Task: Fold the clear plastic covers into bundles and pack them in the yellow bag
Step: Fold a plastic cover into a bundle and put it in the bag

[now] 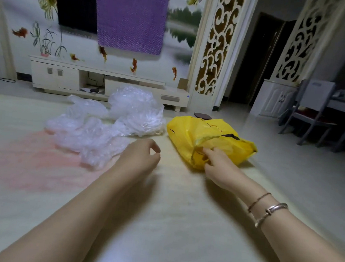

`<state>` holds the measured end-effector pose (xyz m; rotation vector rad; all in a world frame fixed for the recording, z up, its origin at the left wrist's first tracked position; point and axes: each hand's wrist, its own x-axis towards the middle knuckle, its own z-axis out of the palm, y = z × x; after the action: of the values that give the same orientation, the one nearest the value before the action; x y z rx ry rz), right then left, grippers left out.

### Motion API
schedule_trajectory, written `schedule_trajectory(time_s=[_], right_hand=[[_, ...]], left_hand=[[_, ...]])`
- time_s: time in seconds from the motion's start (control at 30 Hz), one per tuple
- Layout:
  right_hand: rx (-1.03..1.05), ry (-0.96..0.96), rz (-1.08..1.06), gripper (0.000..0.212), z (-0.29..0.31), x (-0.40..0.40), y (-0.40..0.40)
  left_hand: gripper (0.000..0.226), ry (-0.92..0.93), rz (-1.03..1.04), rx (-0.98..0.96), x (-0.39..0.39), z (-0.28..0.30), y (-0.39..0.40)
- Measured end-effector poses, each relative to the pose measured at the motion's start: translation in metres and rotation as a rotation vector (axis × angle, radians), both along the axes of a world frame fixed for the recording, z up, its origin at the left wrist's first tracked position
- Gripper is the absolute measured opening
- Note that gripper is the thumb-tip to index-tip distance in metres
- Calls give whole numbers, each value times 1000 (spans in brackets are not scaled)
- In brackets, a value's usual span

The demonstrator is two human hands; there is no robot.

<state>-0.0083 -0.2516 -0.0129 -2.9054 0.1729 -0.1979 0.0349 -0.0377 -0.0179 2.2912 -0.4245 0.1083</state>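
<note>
While right hand (216,163) pinches yellow bag (208,137), contents hidden, left hand (143,155) hangs loose.

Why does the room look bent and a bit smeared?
Head view: the wide lens bows the carved screen and wall edges; the dim light softens the left hand and forearms; the clear plastic covers and yellow bag stay fairly sharp.

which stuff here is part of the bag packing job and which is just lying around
Part of the job:
- clear covers, heaped on the floor
- yellow bag, right hand gripping its mouth
- left hand, holding nothing

Just lying about:
- tv cabinet
- purple cloth on the wall
- grey chair
- dark flat object behind the bag
</note>
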Motion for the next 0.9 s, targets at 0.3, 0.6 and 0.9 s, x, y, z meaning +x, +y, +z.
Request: schedule_trajectory(time_s=[0.3, 0.6, 0.9], right_hand=[[223, -213, 74, 21, -3, -41, 32], [672, -119, 108, 28, -7, -30, 56], [1267, 28, -2, 20, -12, -28, 56]], left_hand=[[33, 95, 298, 544, 13, -10, 33], [13, -104, 195, 29, 11, -5, 29], [24, 195, -186, -544, -15, 18, -1]])
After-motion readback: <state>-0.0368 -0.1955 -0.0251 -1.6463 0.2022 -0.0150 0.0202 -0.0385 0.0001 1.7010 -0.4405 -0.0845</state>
